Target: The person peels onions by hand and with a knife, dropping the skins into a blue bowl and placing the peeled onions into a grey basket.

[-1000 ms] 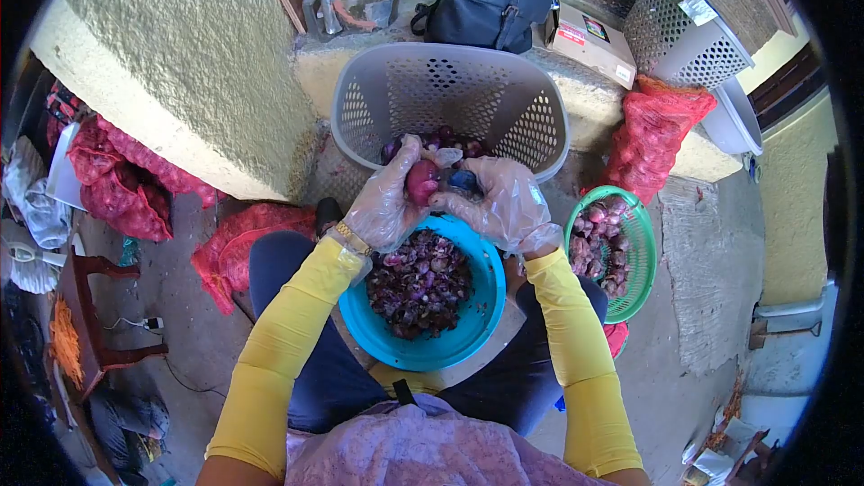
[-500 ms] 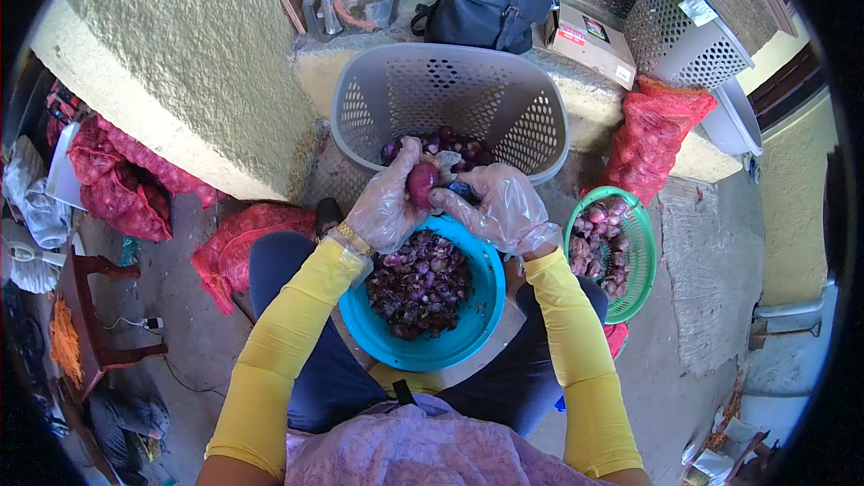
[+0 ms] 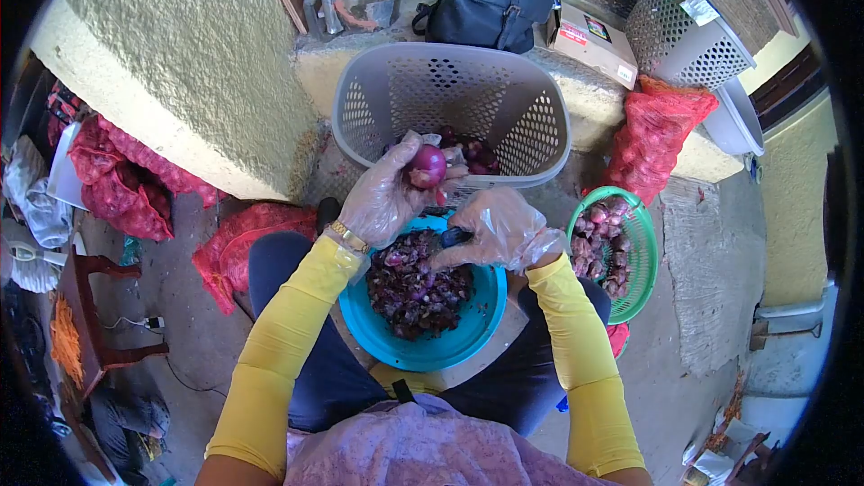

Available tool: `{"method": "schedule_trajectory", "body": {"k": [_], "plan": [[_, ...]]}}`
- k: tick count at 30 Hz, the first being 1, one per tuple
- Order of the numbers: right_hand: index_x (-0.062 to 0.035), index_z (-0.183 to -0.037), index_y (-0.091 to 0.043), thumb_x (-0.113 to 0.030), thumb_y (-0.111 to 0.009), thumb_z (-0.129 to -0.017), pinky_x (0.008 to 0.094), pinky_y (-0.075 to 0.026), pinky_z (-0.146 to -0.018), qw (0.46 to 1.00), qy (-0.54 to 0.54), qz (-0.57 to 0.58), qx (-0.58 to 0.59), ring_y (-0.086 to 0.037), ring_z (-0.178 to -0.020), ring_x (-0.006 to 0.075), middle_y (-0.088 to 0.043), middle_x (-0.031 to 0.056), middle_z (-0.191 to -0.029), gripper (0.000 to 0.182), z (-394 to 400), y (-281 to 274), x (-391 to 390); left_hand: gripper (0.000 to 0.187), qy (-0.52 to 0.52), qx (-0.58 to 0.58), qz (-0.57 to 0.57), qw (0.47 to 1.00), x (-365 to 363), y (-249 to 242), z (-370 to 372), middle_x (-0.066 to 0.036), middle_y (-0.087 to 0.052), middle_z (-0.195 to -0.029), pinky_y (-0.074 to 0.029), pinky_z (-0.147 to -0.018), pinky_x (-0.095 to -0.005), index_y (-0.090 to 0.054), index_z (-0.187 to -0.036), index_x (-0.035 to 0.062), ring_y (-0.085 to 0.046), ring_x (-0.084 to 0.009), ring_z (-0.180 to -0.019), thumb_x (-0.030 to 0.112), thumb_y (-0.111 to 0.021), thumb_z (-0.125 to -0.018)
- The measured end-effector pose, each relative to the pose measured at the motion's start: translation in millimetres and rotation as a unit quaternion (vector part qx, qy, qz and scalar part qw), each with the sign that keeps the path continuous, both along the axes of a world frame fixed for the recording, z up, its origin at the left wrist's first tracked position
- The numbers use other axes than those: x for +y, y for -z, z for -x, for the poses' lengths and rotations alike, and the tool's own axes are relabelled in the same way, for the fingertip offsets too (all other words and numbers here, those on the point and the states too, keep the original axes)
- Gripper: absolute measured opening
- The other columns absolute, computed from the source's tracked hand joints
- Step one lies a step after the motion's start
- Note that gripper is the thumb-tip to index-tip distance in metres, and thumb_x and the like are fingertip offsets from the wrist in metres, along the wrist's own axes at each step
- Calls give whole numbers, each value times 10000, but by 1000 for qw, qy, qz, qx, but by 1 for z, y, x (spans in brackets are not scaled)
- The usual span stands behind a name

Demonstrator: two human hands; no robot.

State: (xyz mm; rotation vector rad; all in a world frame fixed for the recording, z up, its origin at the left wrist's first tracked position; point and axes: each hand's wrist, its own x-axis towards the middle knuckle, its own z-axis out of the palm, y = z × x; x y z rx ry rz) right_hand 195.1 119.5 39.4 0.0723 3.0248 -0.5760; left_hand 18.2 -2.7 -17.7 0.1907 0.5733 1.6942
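My left hand (image 3: pixel 389 191), in a clear plastic glove, holds a purple onion (image 3: pixel 427 166) at the near rim of the grey perforated basket (image 3: pixel 450 117). Just right of it and lower, my right hand (image 3: pixel 499 229), also gloved, is closed round a small dark tool (image 3: pixel 455 237) above the blue basin (image 3: pixel 423 362). Dark purple peelings (image 3: pixel 418 292) fill the basin's middle. Several onions (image 3: pixel 477 151) lie in the bottom of the grey basket, partly hidden by my left hand.
A green basket (image 3: pixel 650 256) of onions stands at the right, below a red mesh sack (image 3: pixel 661 139). More red sacks (image 3: pixel 256 243) lie at the left. A black bag (image 3: pixel 490 0) and a box (image 3: pixel 589 45) sit on the ledge.
My right hand has moved down and away from the onion, over the basin. My left hand has turned, so more of the onion shows.
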Motion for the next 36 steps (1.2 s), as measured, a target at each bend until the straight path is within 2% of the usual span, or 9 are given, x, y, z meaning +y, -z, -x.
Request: {"method": "schedule_trajectory", "body": {"k": [5,8,12,14,18,20,23,26,36], "plan": [[-31,-849,-751,-515,-887,-756,437,-536,-657,962,98,131,217,-675,-656,366,-679,179,-706,512,1,-1,-1,450,1,24,3,1000,-2,-8,-2,-238,-616,-1390,-598,-1003,-474,-537,-1361,-7,-653,-377,-1227,334,-586,-1072],[-62,-1099,-774,-503,-884,-761,473,-567,-771,939,201,162,226,-721,-814,410,-734,210,-860,566,-1,-4,0,466,4,29,-17,999,-3,3,1,-227,-609,-1404,-598,-996,-469,-530,-1391,-4,-664,-354,-1208,326,-593,-1067],[-52,-1117,-765,-477,-891,-758,472,-567,-775,938,191,82,277,-723,-845,407,-732,213,-908,570,4,0,-1,472,1,26,-13,1000,-2,-1,-6,-190,-622,-1374,-626,-885,-362,-552,-1403,38,-683,-280,-1158,331,-633,-1041],[-54,-1124,-765,-474,-890,-757,474,-566,-774,942,183,99,265,-723,-848,404,-731,213,-917,572,5,1,2,545,9,33,-25,999,-2,-3,-5,-179,-602,-1422,-540,-1074,-433,-497,-1469,-10,-648,-290,-1230,318,-612,-1048],[-57,-1122,-771,-467,-886,-755,475,-565,-762,940,171,118,269,-720,-833,402,-728,212,-896,562,9,8,5,535,22,35,-22,999,-1,-8,-6,-173,-616,-1403,-533,-1079,-409,-511,-1461,-11,-637,-267,-1246,313,-611,-1047],[-60,-1114,-776,-465,-882,-761,474,-564,-757,947,172,104,252,-719,-825,402,-728,211,-880,548,7,2,4,476,36,36,-24,998,-1,-9,-7,-92,-666,-1278,-601,-817,-294,-573,-1422,14,-668,-148,-991,307,-622,-1050],[-69,-1098,-785,-466,-863,-784,476,-562,-748,950,169,95,243,-717,-811,402,-726,211,-853,513,7,7,6,462,40,34,3,999,-2,-19,-9,-74,-694,-1204,-598,-803,-279,-580,-1419,2,-656,-117,-909,292,-610,-1061],[-77,-1088,-790,-469,-834,-818,482,-560,-745,952,168,97,237,-716,-808,401,-727,215,-852,478,8,8,6,483,46,64,-22,997,-1,-8,-3,-153,-642,-1374,-565,-1004,-398,-540,-1431,-14,-654,-243,-1196,315,-573,-1078],[-79,-985,-802,-444,-816,-840,486,-563,-718,960,125,95,231,-712,-756,409,-734,193,-812,394,8,5,3,519,34,42,-33,998,-1,-11,-6,-206,-621,-1391,-565,-998,-411,-485,-1474,6,-651,-273,-1212,348,-551,-1089]]}}
